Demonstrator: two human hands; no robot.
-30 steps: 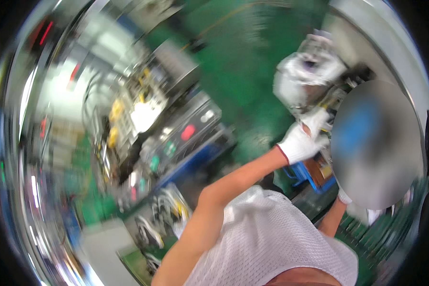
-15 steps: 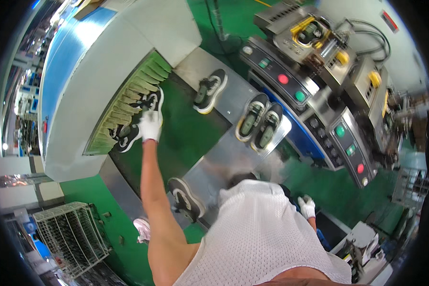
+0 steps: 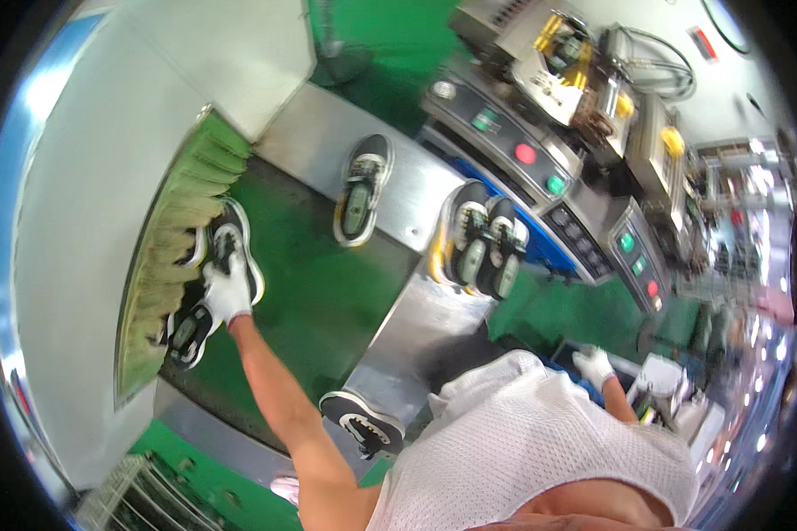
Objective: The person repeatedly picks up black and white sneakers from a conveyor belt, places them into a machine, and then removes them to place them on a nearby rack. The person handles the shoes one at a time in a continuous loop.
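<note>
My left hand [image 3: 228,292], in a white glove, reaches far out to the left. Its fingers close over the opening of a black sneaker [image 3: 230,232] with a white sole, beside the hanging green strip curtain [image 3: 164,252]. A second black sneaker [image 3: 190,334] lies next to that hand, its far end under the strips. Part of another shoe [image 3: 197,248] shows at the curtain. My right hand [image 3: 595,365], also gloved, is out at the lower right near a white and grey device [image 3: 664,382]; its fingers look loosely apart, with nothing visible in them.
A single sneaker [image 3: 363,190] and a pair of sneakers [image 3: 480,243] stand on the metal ledge [image 3: 305,133]. Another sneaker [image 3: 361,423] lies near my body. To the right is a machine with button panels [image 3: 505,133]. A wire rack [image 3: 142,496] stands lower left.
The view has turned and shifted, so the curtain sits further left. My left hand stays at the sneakers by the curtain. My right hand has moved out toward the white and grey device.
</note>
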